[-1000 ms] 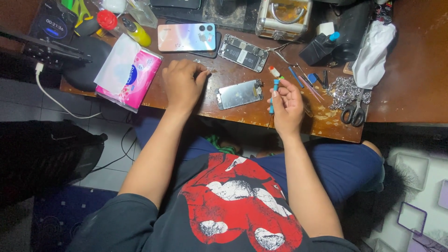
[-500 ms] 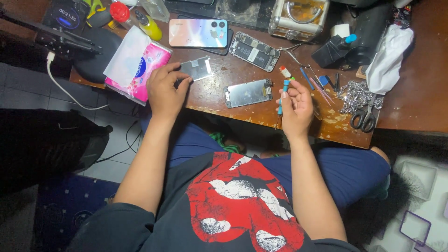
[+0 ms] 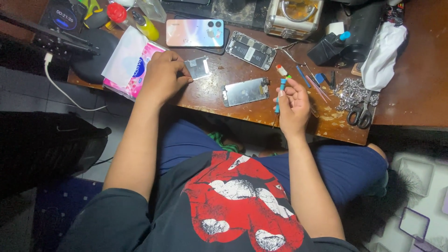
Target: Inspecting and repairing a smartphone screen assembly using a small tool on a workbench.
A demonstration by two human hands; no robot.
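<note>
Bare wood [image 3: 212, 91] between hands; phone screen [image 3: 246, 91] centre, clutter crowds far edge.

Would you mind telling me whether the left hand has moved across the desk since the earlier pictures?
Yes. The left hand has shifted away from the detached phone screen toward the pink tissue pack, and its fingers now touch a small metal plate.

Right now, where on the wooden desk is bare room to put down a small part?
Bare wood lies between the left hand and the phone screen panel, along the front edge. The back row and the scissors side are crowded.
</note>
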